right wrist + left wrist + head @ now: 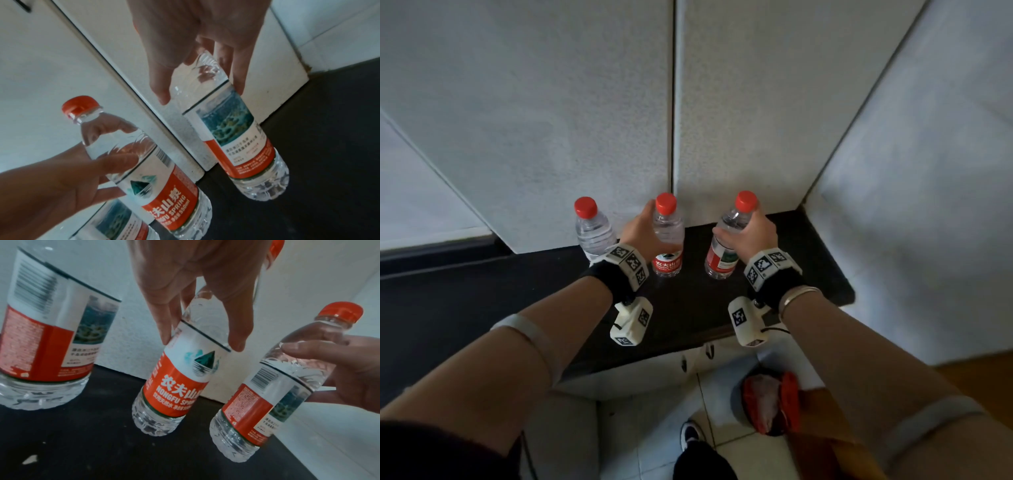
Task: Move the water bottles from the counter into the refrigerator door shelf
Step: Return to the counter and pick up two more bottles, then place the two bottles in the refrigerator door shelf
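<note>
Three clear water bottles with red caps and red-and-white labels stand in a row on the black counter (688,308). My left hand (645,229) grips the upper body of the middle bottle (668,240); in the left wrist view the left hand (200,341) has fingers and thumb wrapped round the middle bottle (176,386). My right hand (743,229) grips the right bottle (722,257), which leans to the right. In the right wrist view the right hand (202,95) clasps the right bottle (242,142) above its label. The left bottle (593,229) stands untouched.
Tall white panels (551,120) rise directly behind the bottles, with a vertical seam (673,102) between them. A white wall (928,205) closes the counter's right end. Below the counter's front edge are a white cabinet handle (709,351), tiled floor and a bin with red contents (770,401).
</note>
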Demonstrator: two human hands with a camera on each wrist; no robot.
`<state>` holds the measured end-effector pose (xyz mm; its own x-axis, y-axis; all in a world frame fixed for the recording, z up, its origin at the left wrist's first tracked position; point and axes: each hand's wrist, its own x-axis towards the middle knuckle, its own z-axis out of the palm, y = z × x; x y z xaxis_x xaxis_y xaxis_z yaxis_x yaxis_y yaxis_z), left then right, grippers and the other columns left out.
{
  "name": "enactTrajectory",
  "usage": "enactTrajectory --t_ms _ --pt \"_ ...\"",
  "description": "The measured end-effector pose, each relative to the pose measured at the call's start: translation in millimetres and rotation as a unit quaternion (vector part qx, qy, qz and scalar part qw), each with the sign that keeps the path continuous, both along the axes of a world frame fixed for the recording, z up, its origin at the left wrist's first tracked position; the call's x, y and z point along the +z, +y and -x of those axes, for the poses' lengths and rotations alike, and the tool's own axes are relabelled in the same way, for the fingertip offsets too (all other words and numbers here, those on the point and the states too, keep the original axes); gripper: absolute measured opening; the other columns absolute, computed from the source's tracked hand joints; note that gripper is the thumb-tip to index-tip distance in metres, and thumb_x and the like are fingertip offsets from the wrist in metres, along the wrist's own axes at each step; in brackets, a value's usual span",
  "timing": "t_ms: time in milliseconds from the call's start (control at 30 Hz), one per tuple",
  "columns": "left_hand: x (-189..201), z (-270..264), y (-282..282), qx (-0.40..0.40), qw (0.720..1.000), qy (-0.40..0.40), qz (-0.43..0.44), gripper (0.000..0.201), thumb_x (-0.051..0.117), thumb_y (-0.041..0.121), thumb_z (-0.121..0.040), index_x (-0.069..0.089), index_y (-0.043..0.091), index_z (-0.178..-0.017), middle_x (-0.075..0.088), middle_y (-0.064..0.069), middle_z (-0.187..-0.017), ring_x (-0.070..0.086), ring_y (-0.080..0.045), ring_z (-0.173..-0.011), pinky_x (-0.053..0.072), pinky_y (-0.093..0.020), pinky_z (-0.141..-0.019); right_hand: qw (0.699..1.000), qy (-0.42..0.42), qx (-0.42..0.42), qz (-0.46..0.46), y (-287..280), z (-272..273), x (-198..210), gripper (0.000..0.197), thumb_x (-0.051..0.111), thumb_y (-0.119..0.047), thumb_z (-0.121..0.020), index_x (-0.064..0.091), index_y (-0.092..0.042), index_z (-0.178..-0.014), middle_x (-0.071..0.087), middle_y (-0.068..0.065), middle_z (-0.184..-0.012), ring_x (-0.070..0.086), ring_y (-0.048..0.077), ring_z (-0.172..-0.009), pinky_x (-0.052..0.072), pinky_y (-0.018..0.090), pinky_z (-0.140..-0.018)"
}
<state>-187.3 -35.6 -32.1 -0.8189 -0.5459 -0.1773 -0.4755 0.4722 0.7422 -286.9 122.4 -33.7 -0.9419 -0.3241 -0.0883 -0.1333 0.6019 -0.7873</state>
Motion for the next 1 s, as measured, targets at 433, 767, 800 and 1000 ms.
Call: enactTrajectory --t_ms 433,767,800,1000 --pt "25.4 -52.9 138.9 -0.240 0.968 0.055 -0.044 0.059 0.079 0.023 -0.066 0.046 0.024 -0.115 0.059 0.005 -0.102 0.058 -0.016 -0.099 0.045 -0.035 -0.092 0.983 0.003 -0.183 0.012 144.7 -130.8 42.7 0.072 0.078 -0.030 -0.071 0.038 -0.020 -0.130 0.061 0.008 -0.124 0.060 0.027 -0.111 0.050 0.043 -0.095" --pt "40.9 -78.5 306.8 -0.444 0.894 0.040 -0.040 0.066 0.083 0.021 -0.062 0.045 0.024 -0.116 0.064 -0.001 -0.113 0.061 -0.022 -0.107 0.046 -0.037 -0.094 0.925 0.006 -0.379 0.003 315.7 -229.9 63.8 0.075 0.079 -0.033 -0.070 0.039 -0.021 -0.132 0.060 0.007 -0.125 0.061 0.027 -0.111 0.052 0.044 -0.090" --pt "43.8 -81.9 326.6 -0.462 0.885 0.045 -0.045 0.067 0.084 0.021 -0.061 0.046 0.024 -0.116 0.065 0.000 -0.112 0.061 -0.022 -0.106 0.047 -0.037 -0.095 0.917 0.008 -0.399 0.008 333.8 -240.6 66.3 0.073 0.079 -0.032 -0.070 0.040 -0.021 -0.132 0.060 0.006 -0.125 0.060 0.026 -0.112 0.052 0.041 -0.090" --pt "60.8 -112.8 461.4 -0.584 0.809 0.053 -0.046 0.069 0.083 0.018 -0.063 0.046 0.024 -0.121 0.062 0.002 -0.114 0.059 -0.022 -0.109 0.048 -0.041 -0.095 0.861 0.020 -0.509 -0.001 443.5 -309.6 75.6 0.078 0.080 -0.037 -0.067 0.039 -0.022 -0.132 0.061 0.005 -0.123 0.060 0.026 -0.109 0.051 0.040 -0.089"
